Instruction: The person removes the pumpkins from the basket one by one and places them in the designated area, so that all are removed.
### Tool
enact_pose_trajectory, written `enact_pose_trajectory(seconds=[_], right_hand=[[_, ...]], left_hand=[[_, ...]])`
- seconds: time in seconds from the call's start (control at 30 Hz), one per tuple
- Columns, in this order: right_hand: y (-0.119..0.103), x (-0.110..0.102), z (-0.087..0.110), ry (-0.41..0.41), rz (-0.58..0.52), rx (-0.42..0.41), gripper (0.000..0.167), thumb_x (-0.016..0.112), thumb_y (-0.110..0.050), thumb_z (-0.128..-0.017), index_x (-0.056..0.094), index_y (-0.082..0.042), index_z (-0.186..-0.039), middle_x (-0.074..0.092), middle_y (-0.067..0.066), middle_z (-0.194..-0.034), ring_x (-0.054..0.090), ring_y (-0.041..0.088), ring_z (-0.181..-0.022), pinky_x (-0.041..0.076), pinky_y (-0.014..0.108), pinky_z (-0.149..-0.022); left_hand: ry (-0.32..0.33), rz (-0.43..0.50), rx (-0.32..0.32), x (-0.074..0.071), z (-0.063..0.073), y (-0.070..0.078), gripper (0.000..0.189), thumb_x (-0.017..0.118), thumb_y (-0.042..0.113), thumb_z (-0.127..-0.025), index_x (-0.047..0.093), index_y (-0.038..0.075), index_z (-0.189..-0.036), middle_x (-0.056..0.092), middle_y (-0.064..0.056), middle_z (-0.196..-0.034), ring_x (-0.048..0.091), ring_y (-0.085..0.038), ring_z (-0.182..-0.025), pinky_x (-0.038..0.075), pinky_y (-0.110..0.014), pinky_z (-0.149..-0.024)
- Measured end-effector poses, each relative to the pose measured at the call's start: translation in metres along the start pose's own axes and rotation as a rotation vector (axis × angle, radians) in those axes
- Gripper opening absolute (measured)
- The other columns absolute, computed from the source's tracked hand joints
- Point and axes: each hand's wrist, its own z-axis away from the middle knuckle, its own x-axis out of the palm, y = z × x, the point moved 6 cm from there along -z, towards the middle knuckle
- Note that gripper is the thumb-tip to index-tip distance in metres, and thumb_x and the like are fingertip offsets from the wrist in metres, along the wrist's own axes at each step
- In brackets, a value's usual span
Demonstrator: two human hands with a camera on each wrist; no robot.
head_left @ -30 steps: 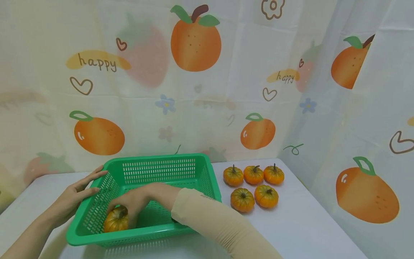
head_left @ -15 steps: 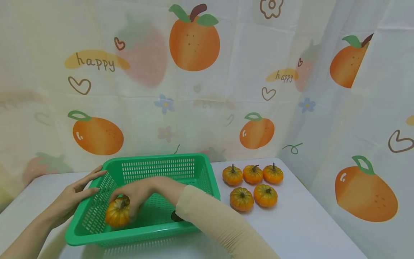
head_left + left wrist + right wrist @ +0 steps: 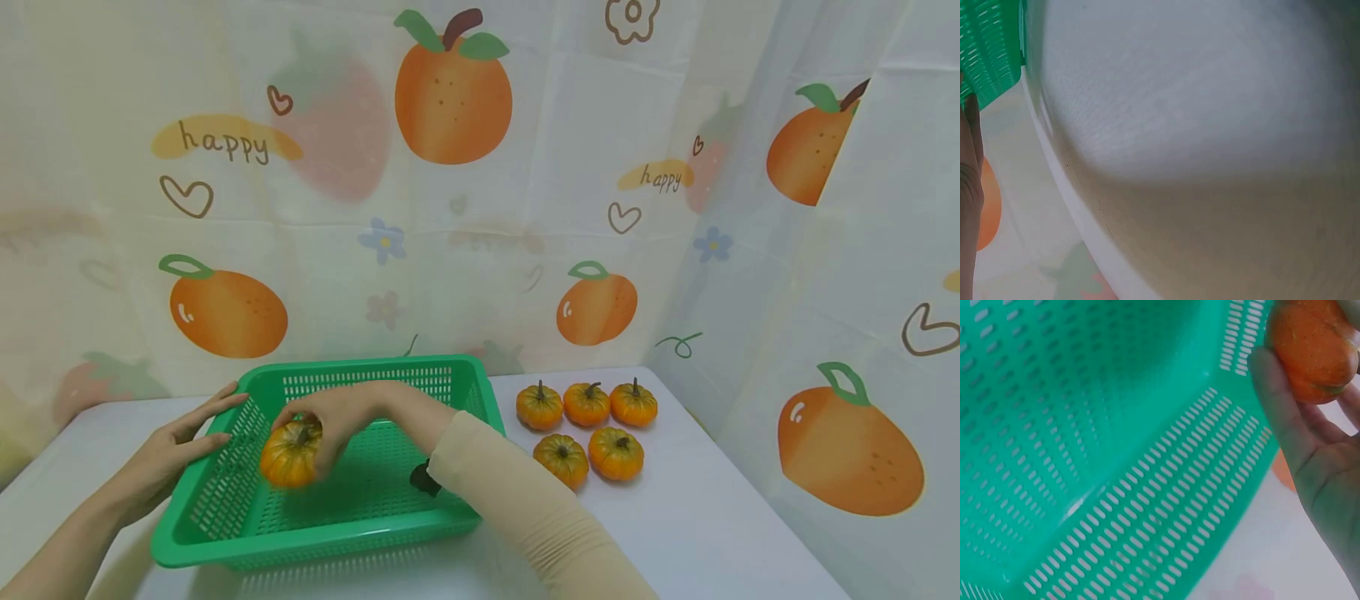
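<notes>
Five small pumpkins (image 3: 587, 432) grouped right of centre on the white table (image 3: 712, 517). Right hand (image 3: 335, 415) curled around a sixth pumpkin (image 3: 291, 453), lifted over the green basket (image 3: 330, 533) at lower left. Left hand (image 3: 168, 457) flat, fingers straight against the basket's left wall.

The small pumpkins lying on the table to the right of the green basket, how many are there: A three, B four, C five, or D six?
C: the head view shows five small pumpkins on the table beside the green basket, three in the back row and two in front.
</notes>
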Motion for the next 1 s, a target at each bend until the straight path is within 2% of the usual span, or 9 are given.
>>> enact_pose_trajectory(seconds=[0.03,0.07,0.1,0.13,0.23,0.27,0.37,0.57,1.0], right_hand=[[0.001,-0.003,0.003,0.008,-0.011,0.000,0.076,0.081,-0.016,-0.077,0.043,-0.021,-0.143,0.051,-0.008,-0.127,0.051,0.004,-0.108,0.051,0.016,-0.085],[0.001,-0.006,0.006,0.017,-0.018,0.003,0.076,0.081,-0.016,-0.077,0.043,-0.022,-0.142,0.051,-0.008,-0.126,0.051,0.004,-0.108,0.051,0.016,-0.085],[0.002,-0.009,0.009,0.025,-0.030,0.002,0.076,0.081,-0.016,-0.077,0.043,-0.022,-0.142,0.050,-0.008,-0.127,0.051,0.004,-0.108,0.051,0.017,-0.086],[0.003,-0.012,0.012,0.034,-0.044,0.002,0.076,0.081,-0.016,-0.077,0.043,-0.023,-0.142,0.050,-0.008,-0.128,0.051,0.005,-0.109,0.052,0.018,-0.086],[0.005,-0.019,0.021,0.065,-0.052,-0.005,0.077,0.081,-0.017,-0.077,0.043,-0.024,-0.143,0.050,-0.008,-0.127,0.051,0.005,-0.109,0.052,0.020,-0.086],[0.006,-0.022,0.024,0.072,-0.063,-0.004,0.077,0.081,-0.017,-0.077,0.043,-0.025,-0.143,0.050,-0.008,-0.126,0.051,0.005,-0.110,0.052,0.020,-0.087],[0.007,-0.028,0.034,0.091,-0.090,-0.027,0.078,0.080,-0.016,-0.077,0.042,-0.024,-0.145,0.049,-0.006,-0.126,0.049,0.008,-0.110,0.053,0.023,-0.086],[0.011,-0.041,0.052,0.139,-0.152,-0.059,0.078,0.079,-0.013,-0.078,0.042,-0.020,-0.147,0.048,-0.002,-0.127,0.048,0.011,-0.111,0.055,0.024,-0.085],[0.024,-0.058,0.093,0.204,-0.152,-0.032,0.078,0.081,-0.018,-0.077,0.045,-0.024,-0.146,0.051,-0.001,-0.133,0.053,0.017,-0.112,0.054,0.028,-0.087]], left_hand=[[0.000,-0.011,0.001,0.000,0.000,0.000,0.057,0.041,0.016,-0.106,0.021,0.022,-0.159,0.002,0.027,-0.165,0.006,0.026,-0.131,0.029,-0.003,-0.089],[-0.004,0.005,0.007,0.001,0.000,0.001,0.057,0.041,0.015,-0.106,0.021,0.021,-0.159,0.001,0.026,-0.165,0.006,0.026,-0.131,0.027,-0.006,-0.102],[-0.003,0.000,0.005,0.001,0.000,0.002,0.057,0.041,0.016,-0.106,0.021,0.021,-0.159,0.001,0.026,-0.165,0.006,0.027,-0.131,0.028,-0.006,-0.101],[-0.001,-0.002,-0.001,0.001,0.000,0.002,0.057,0.041,0.016,-0.106,0.021,0.021,-0.159,0.001,0.026,-0.165,0.006,0.027,-0.130,0.027,-0.013,-0.109],[-0.001,-0.010,-0.016,0.002,0.001,0.003,0.057,0.042,0.018,-0.106,0.020,0.022,-0.159,0.001,0.027,-0.165,0.006,0.027,-0.130,0.027,-0.015,-0.111],[-0.002,-0.012,-0.017,0.002,0.001,0.003,0.057,0.042,0.018,-0.106,0.020,0.021,-0.159,0.000,0.026,-0.165,0.006,0.027,-0.130,0.028,-0.014,-0.109],[-0.009,-0.017,-0.014,0.003,0.002,0.003,0.058,0.041,0.018,-0.106,0.020,0.022,-0.159,0.000,0.026,-0.166,0.006,0.027,-0.130,0.030,-0.002,-0.088],[-0.009,-0.030,0.012,0.002,0.001,0.004,0.058,0.042,0.017,-0.106,0.020,0.021,-0.159,0.001,0.025,-0.166,0.007,0.028,-0.130,0.032,-0.002,-0.084],[-0.017,-0.035,0.021,0.002,0.001,0.004,0.058,0.042,0.016,-0.106,0.020,0.021,-0.159,-0.001,0.024,-0.166,0.008,0.029,-0.129,0.034,-0.003,-0.084]])
